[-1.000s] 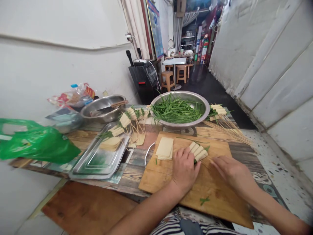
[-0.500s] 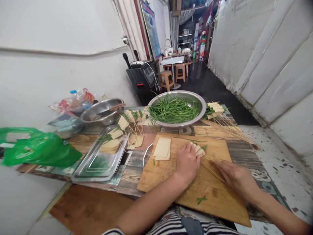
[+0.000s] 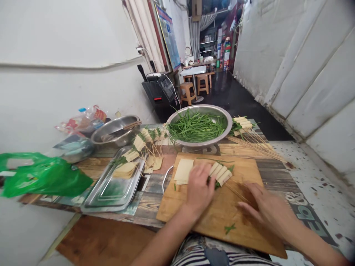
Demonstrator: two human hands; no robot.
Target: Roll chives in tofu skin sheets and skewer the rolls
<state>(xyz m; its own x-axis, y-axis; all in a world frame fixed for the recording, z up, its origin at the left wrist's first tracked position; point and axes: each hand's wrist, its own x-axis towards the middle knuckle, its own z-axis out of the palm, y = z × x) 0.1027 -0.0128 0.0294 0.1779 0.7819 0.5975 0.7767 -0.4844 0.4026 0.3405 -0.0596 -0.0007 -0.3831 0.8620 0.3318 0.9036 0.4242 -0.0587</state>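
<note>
A skewer of tofu-sheet rolls with greens inside (image 3: 221, 174) lies on the wooden cutting board (image 3: 222, 218), its thin sticks pointing down to the right. At its left end is my left hand (image 3: 200, 186), fingers spread with the thumb apart, beside the rolls; its fingertips partly hide the greens there. A small stack of pale tofu sheets (image 3: 183, 170) lies just left of that hand. My right hand (image 3: 263, 205) hovers over the board's right side, thumb and fingers apart, near the stick ends and holding nothing visible.
Behind the board stands a steel basin (image 3: 227, 131) of long green chives. Finished skewers (image 3: 242, 123) lie right of it, others (image 3: 148, 135) to the left. A metal tray (image 3: 91, 199) holds tofu sheets. A green plastic bag (image 3: 52, 175) and a steel bowl (image 3: 97, 138) are further left.
My left hand has slid left off the rolls, uncovering them. My right hand has let go of the sticks and opened, moving slightly right.
</note>
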